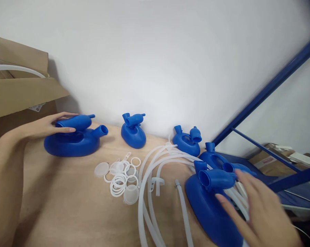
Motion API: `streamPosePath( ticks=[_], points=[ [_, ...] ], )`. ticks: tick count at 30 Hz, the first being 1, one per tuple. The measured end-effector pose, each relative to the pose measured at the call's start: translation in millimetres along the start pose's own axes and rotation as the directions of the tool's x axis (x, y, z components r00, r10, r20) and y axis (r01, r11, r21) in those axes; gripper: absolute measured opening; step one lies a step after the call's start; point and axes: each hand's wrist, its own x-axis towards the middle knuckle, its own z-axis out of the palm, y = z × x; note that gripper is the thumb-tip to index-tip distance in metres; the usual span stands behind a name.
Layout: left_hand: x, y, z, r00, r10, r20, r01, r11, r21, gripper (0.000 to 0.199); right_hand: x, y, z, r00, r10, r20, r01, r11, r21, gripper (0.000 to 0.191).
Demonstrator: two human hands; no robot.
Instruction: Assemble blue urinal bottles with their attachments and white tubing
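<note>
My left hand [49, 126] grips a blue nozzled cup piece [79, 121] on the handle of a blue plastic urinal bottle [71, 145], thumb in front and fingers behind. The bottle stands on the table with its mouth pointing right. My right hand [260, 206], slightly blurred, has thumb and fingers apart over another blue urinal bottle [208, 212] at the front right. Its fingertips are by the nozzle of the cup piece [218, 179] there; whether they touch is unclear. More such bottles stand near the wall, one in the middle [133, 138] and one further right [185, 143].
White rings [118, 185] and round translucent caps [131, 194] lie piled on the brown tabletop [75, 209]. Several clear hoses [141, 206] curve beside them. A cardboard box [23, 92] stands left. A blue metal frame [268, 87] crosses the right, with cartons [270, 159] beyond.
</note>
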Motion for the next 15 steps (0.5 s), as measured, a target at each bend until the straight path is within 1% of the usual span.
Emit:
streamPosePath(
  ticks=[1, 2, 4, 6, 8, 9, 11, 12, 13, 15],
  points=[
    [1.8, 6.4, 5.4, 0.998, 0.031, 0.055, -0.029, 0.999, -0.034, 0.117, 10.7, -21.4, -0.1, 0.997, -0.069, 0.037, 0.067, 0.995, 0.069, 0.060],
    [3.2, 12.5, 11.5, 0.992, 0.068, 0.105, -0.060, 0.995, -0.073, 0.113, 21.1, -42.3, 3.9, 0.986, -0.147, 0.074, 0.135, 0.981, 0.139, 0.056],
    [5.3, 22.6, 25.4, 0.967, 0.162, 0.195, -0.131, 0.977, -0.166, 0.106, 39.1, -77.5, 24.0, 0.953, -0.264, 0.151, 0.218, 0.939, 0.266, 0.047],
    [7.8, 29.0, 40.7, 0.933, 0.256, 0.253, -0.182, 0.942, -0.282, 0.109, 51.8, -99.0, 54.7, 0.917, -0.278, 0.287, 0.178, 0.927, 0.330, 0.038],
    [11.8, 32.8, 56.4, 0.911, 0.311, 0.272, -0.188, 0.898, -0.398, 0.114, 59.7, -107.4, 87.0, 0.865, -0.252, 0.433, 0.096, 0.931, 0.351, 0.036],
    [14.4, 34.4, 64.3, 0.910, 0.315, 0.269, -0.168, 0.874, -0.456, 0.115, 62.7, -108.3, 101.0, 0.836, -0.246, 0.491, 0.054, 0.927, 0.372, 0.036],
    [20.3, 38.4, 79.4, 0.927, 0.275, 0.255, -0.098, 0.833, -0.544, 0.114, 69.2, -107.0, 121.2, 0.783, -0.269, 0.561, -0.004, 0.899, 0.438, 0.031],
    [23.3, 41.1, 86.5, 0.939, 0.245, 0.240, -0.080, 0.837, -0.541, 0.112, 73.5, -105.7, 127.0, 0.766, -0.289, 0.574, -0.018, 0.884, 0.468, 0.025],
    [26.1, 44.1, 93.3, 0.953, 0.219, 0.208, -0.088, 0.860, -0.503, 0.111, 78.8, -104.2, 130.1, 0.754, -0.311, 0.578, -0.018, 0.870, 0.492, 0.021],
    [30.8, 50.6, 105.2, 0.971, 0.208, 0.115, -0.155, 0.920, -0.359, 0.106, 92.3, -101.1, 130.4, 0.741, -0.350, 0.572, -0.002, 0.852, 0.524, 0.022]
  ],
)
